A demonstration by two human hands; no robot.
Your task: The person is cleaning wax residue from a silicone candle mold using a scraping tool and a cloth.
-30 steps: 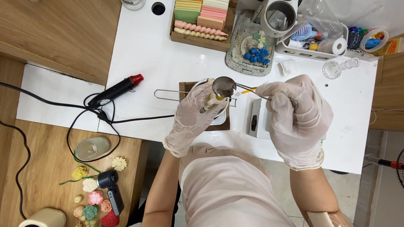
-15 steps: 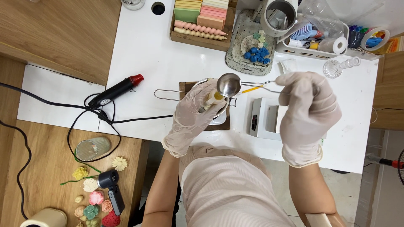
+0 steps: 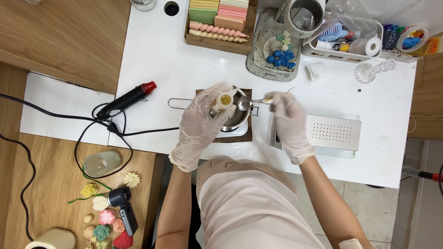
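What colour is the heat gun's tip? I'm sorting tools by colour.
Red, on a black heat gun; the head view shows it.

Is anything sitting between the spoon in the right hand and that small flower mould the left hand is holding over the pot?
Nothing visible. The spoon in the right hand has its bowl right beside the flower mould, which the left hand holds above the metal pot. No other thing lies between them.

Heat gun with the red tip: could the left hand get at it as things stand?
Probably not at once: the left hand holds a small flower mould over the pot. The table between it and the heat gun looks bare.
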